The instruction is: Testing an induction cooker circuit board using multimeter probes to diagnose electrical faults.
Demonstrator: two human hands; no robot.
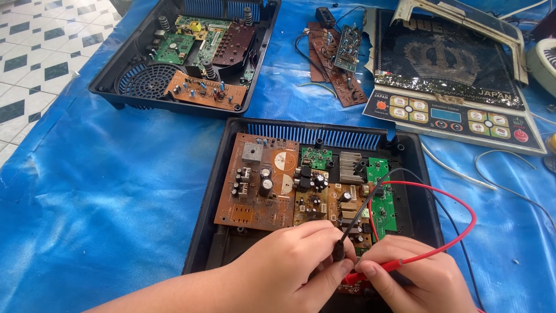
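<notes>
An open black plastic casing [215,203] lies in front of me with a brown circuit board [255,203] and small green boards [383,203] inside. My left hand [284,269] grips a black test probe [338,250] near the casing's front edge. My right hand [420,275] pinches a red test probe [385,267]. Both probe tips point at the lower part of the boards, between my hands. A red lead [463,211] and a black lead [370,200] loop up over the boards and off to the right.
A second open black casing [133,87] with boards sits at the back left. Loose brown boards [339,58] lie at the back centre. An induction cooker top with a cracked glass panel [452,75] is at the back right. A blue tarp [116,191] covers the surface; tiled floor [35,52] shows at left.
</notes>
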